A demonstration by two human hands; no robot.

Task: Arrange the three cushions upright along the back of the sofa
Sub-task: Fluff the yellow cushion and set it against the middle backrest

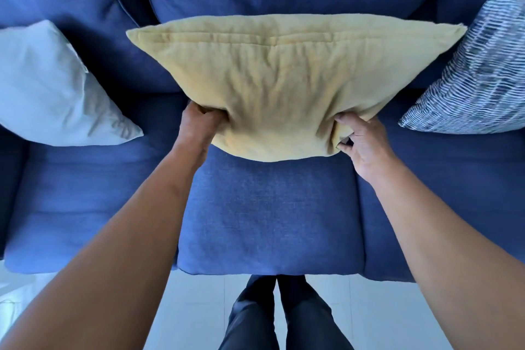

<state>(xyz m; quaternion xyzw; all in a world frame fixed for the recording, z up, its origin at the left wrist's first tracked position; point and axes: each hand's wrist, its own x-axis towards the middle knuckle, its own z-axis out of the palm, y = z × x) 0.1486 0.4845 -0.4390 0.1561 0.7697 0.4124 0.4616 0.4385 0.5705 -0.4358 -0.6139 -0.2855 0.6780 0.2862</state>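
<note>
A yellow cushion stands in the middle of the blue sofa, its top edge near the back cushions. My left hand grips its lower left corner and my right hand grips its lower right corner. A pale grey cushion leans against the sofa back at the left. A blue and white striped cushion leans at the right, partly cut off by the frame edge.
The sofa's seat stretches toward me below the yellow cushion. Its front edge meets a white tiled floor. My legs in dark trousers stand close to the sofa front.
</note>
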